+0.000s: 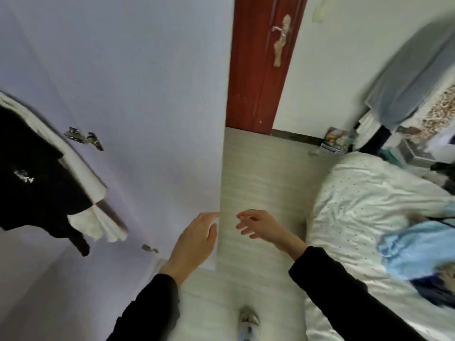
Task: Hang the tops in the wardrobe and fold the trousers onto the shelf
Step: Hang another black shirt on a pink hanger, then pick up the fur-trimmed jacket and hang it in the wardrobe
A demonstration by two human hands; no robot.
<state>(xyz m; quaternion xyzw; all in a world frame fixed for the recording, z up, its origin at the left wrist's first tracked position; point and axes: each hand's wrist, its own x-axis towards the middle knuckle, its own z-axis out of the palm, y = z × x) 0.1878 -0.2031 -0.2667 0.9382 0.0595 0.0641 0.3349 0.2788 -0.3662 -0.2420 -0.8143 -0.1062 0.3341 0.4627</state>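
The white wardrobe door (138, 94) stands open and fills the left half of the view. Inside the wardrobe at far left hang a black top (32, 173) and a white garment (96, 220) beside it. My left hand (194, 239) is open, its fingertips touching the door's free edge. My right hand (261, 225) is open and empty, fingers spread over the floor, just right of the door edge. On the bed at right lies a light blue garment (416, 244) with a dark blue one (433, 289) below it.
The bed (357, 200) with a white dotted cover takes up the right side. A red-brown room door (261, 65) is straight ahead. A strip of pale floor (261, 173) runs between wardrobe door and bed. My slippered foot (248, 323) shows at the bottom. Clutter sits at far right.
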